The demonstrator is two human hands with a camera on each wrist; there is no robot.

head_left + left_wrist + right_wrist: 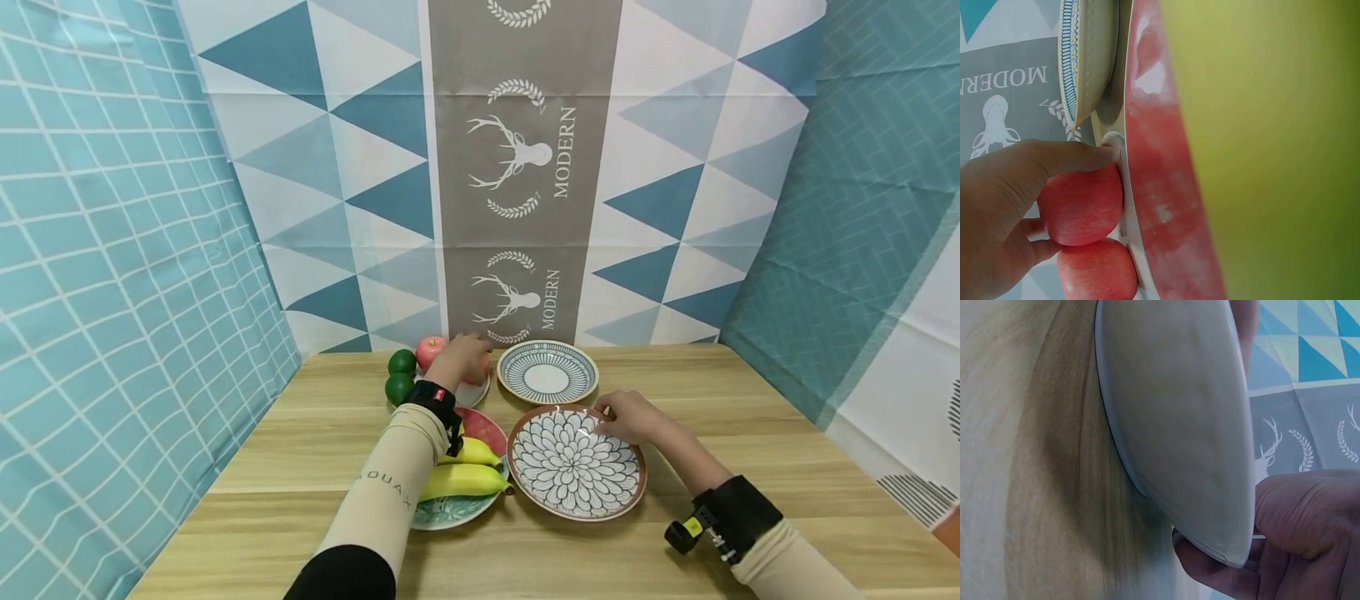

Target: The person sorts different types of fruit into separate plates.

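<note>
In the head view my left hand point(465, 358) reaches over a small white plate point(474, 395) at the back. Seen from the left wrist, its thumb and fingers hold a red apple point(1082, 209), and a second apple point(1100, 272) touches the first one. My right hand point(632, 417) grips the brown rim of a plate with a white petal pattern point(576, 462). The right wrist view shows that plate's pale underside point(1179, 425), with the thumb on one side of the rim and fingers under it.
Yellow bananas point(465, 481) lie on a red and green plate point(450, 521) under my left forearm. Two green round fruits point(401, 375) are at the back left. A blue-lined plate point(549, 372) stands behind the petal plate. Patterned cloth point(375, 167) hangs behind the wooden table point(247, 517).
</note>
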